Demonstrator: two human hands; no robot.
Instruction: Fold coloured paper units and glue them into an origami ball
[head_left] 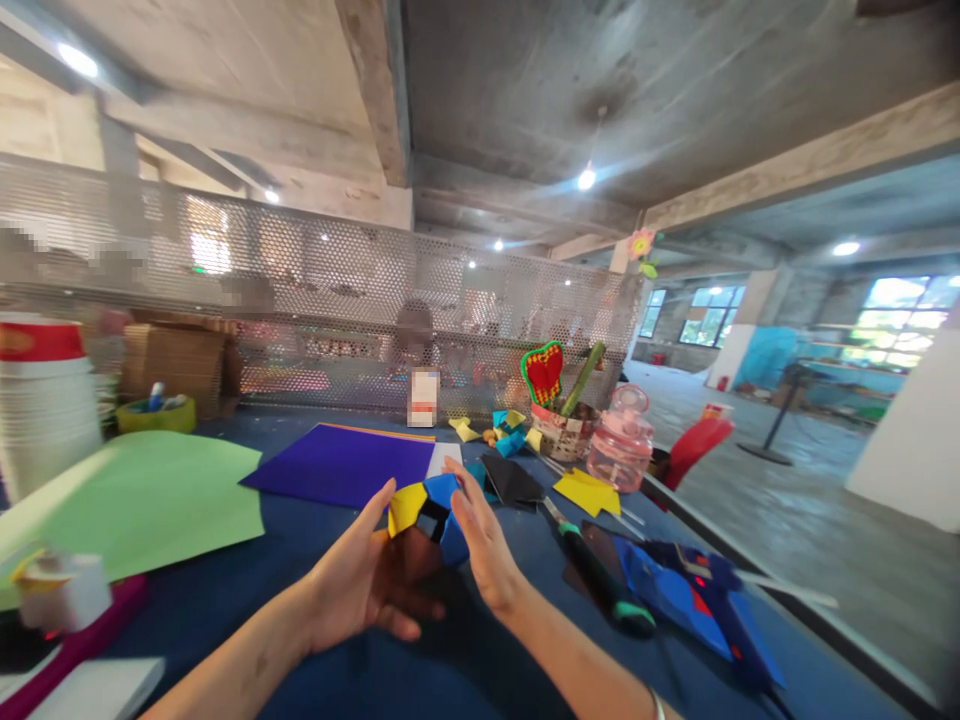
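Between my two hands is a folded-paper shape [448, 492] with yellow and blue sides around an open middle. My left hand [360, 580] has its thumb against the yellow side, and its other fingers bend beneath. The fingers of my right hand [484, 545] press along the blue side. A black paper piece [513, 480] lies just beyond my right hand. Purple paper sheets [337, 465] rest on the table past my left hand. Farther back sit small folded yellow and blue paper pieces [510, 432].
Green paper [142, 500] and stacked white cups [41, 420] occupy the left. On the right are green-handled scissors or a similar tool [600, 575], a blue glue gun [712, 600], yellow paper [589, 492], a pink bottle [621, 450] and a decorated pot [562, 432]. A mesh panel [330, 300] stands behind.
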